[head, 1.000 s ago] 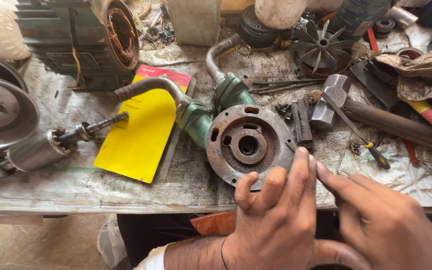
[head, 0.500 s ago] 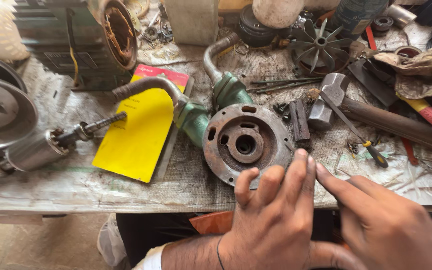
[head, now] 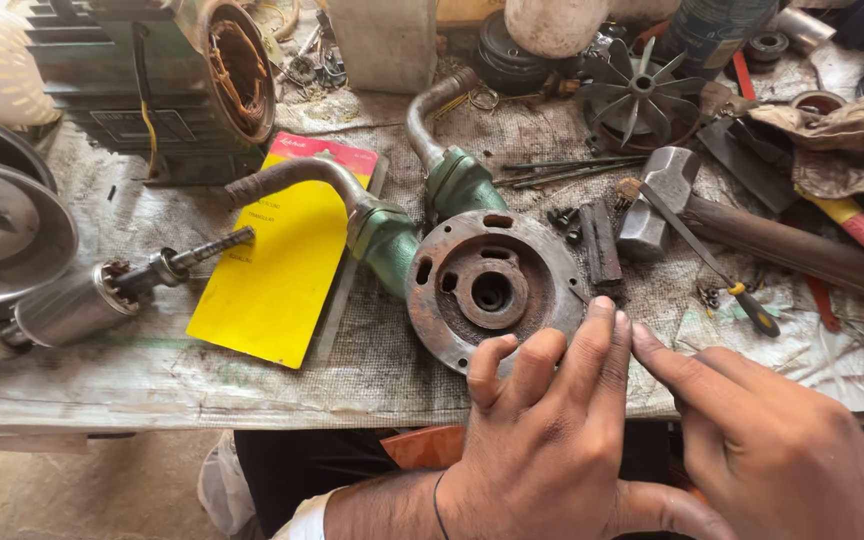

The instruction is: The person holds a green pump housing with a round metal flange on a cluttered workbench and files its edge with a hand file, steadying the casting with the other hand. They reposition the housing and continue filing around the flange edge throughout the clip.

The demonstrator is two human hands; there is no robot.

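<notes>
A flat yellow card with a red top [head: 272, 265] lay beside a grey steel rotor shaft [head: 82, 300]; a steel-headed, wooden-handled hammer [head: 752, 235] rested right.

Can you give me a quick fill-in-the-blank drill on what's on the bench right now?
1. The left hand rests its fingertips on the near rim of the rusty round ____ plate.
2. The flat card left of the green pump body is mostly ____.
3. The hammer lies to the ____ of the plate.
4. The right hand holds ____.

Missing words: metal; yellow; right; nothing
</notes>
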